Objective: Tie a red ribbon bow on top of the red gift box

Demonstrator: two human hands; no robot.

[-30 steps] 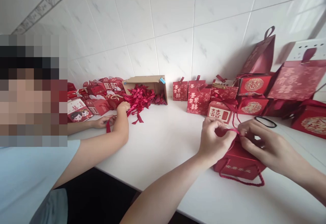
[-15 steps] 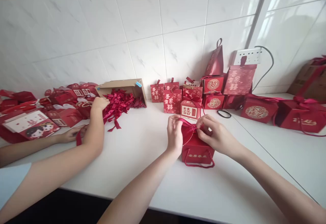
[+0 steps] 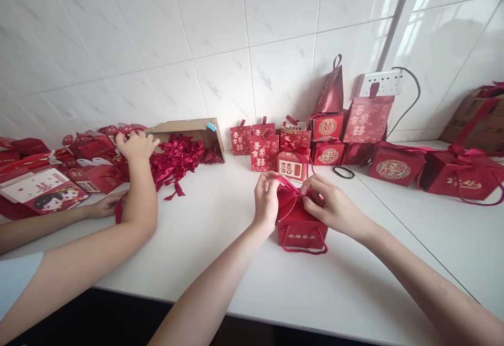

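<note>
A red gift box with gold lettering and a twisted cord handle stands upright on the white table in front of me. Across its top runs a dark red satin ribbon, gathered in a bow shape. My left hand pinches the ribbon on the left side of the box top. On the right side, my right hand grips the ribbon close to its knot, fingers pressed together. The knot itself is partly covered by my fingers. Right behind stands a small box with a white label.
A tipped cardboard box spills red ribbons on the left, where a co-worker's arm reaches over. Red gift boxes crowd the far left, others the right. A black ring and a power strip are at the back.
My hands stay at the ribbon, its left loop now pulled narrower. The co-worker's raised hand has left the ribbon pile and moved left with its fingers spread. The view has shifted slightly.
</note>
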